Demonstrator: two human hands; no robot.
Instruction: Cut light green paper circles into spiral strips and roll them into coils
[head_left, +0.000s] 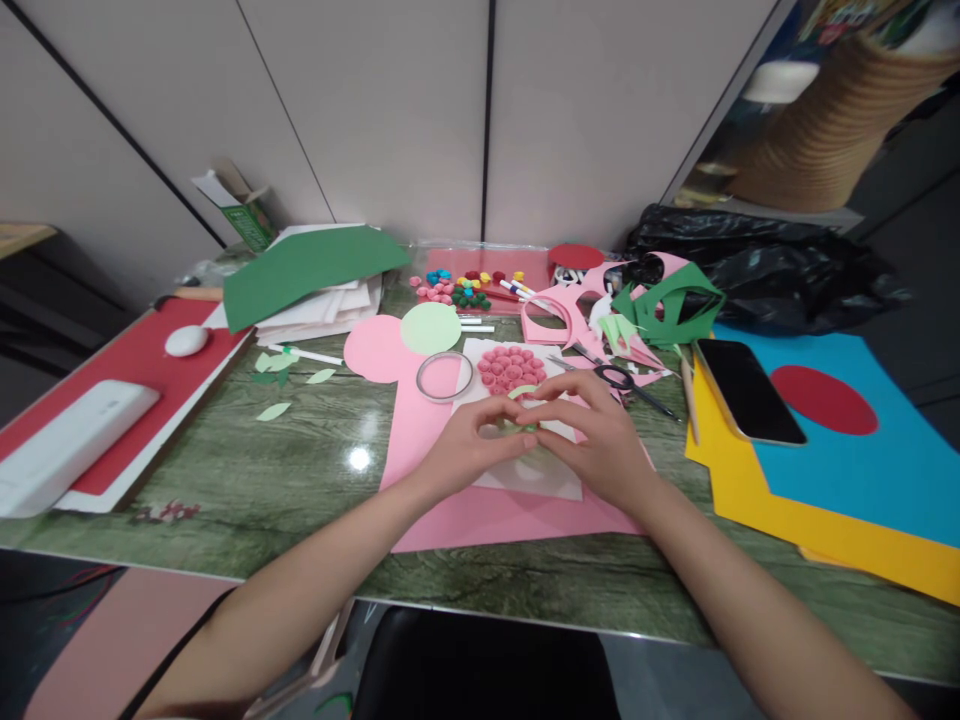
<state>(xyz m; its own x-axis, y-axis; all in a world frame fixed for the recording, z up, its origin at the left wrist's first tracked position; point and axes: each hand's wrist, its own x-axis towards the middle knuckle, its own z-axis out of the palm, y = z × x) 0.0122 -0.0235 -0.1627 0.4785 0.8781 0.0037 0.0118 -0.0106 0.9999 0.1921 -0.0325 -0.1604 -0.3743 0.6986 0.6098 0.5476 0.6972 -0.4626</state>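
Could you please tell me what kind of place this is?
Probably a paper-craft worktable, though the wider room is unclear: scissors, pink scraps with round holes and clustered pink coils suggest it.

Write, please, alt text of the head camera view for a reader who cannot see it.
A person's left hand and right hand hold light green paper over a white sheet bearing clustered pink coils. Beneath the sheet lies pink paper on a green table; a phone lies to the right.
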